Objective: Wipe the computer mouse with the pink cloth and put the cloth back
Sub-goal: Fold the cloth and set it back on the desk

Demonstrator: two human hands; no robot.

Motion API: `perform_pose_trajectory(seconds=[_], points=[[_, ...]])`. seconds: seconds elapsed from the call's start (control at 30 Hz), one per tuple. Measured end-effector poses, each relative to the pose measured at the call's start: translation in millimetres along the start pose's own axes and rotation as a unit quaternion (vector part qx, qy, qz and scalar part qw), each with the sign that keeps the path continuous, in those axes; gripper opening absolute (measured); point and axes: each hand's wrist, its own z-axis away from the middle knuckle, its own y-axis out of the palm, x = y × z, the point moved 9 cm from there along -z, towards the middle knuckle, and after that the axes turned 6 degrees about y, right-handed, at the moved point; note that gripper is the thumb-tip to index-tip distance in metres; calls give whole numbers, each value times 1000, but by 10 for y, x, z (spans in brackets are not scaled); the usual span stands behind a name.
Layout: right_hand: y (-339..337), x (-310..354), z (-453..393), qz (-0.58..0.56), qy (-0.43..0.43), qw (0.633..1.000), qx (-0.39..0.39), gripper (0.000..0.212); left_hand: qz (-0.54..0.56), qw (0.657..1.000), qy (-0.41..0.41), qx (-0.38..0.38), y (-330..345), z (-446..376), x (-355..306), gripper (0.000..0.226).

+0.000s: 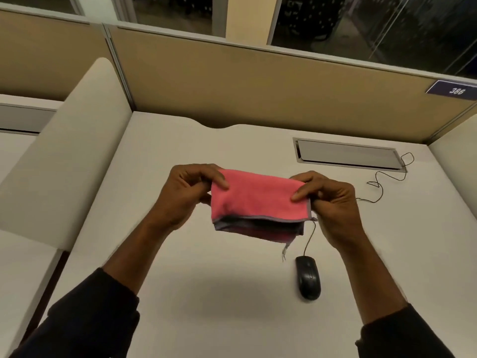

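A folded pink cloth (258,200) with a grey hem hangs in the air above the white desk (206,280). My left hand (185,195) pinches its upper left corner and my right hand (333,202) pinches its upper right corner. A loose grey thread dangles from the cloth's lower right. The black computer mouse (307,277) lies on the desk below and to the right of the cloth, apart from both hands. Its thin black cable (379,180) runs up behind my right hand toward the back right.
A grey cable hatch (348,154) is set into the desk at the back right. Tan partition walls (258,83) close the back, with a cream divider (64,151) on the left and another on the right. A number plate (455,90) sits on the partition.
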Motion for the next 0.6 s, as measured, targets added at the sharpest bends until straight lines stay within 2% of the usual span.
perform_pose_trajectory(seconds=[0.07, 0.13, 0.27, 0.4, 0.5, 0.6], points=[[-26, -81, 0, 7, 10, 1000, -24, 46, -19, 1000, 7, 14, 86, -24, -25, 50], [-31, -160, -9, 4, 18, 999, -38, 46, -18, 1000, 1, -20, 81, -25, 20, 51], [-52, -276, -49, 2, 41, 997, -67, 40, 37, 996, -49, -60, 65, -10, 199, 36], [-58, -387, -73, -17, 65, 995, -80, 27, 19, 992, -96, -77, 46, 10, 376, 28], [-62, -603, -61, -55, 110, 989, -80, 17, 49, 984, -146, -84, -2, 27, 548, 50], [-117, -1017, -21, -70, 215, 962, -156, 14, 67, 974, -204, -77, -69, 66, 808, 70]])
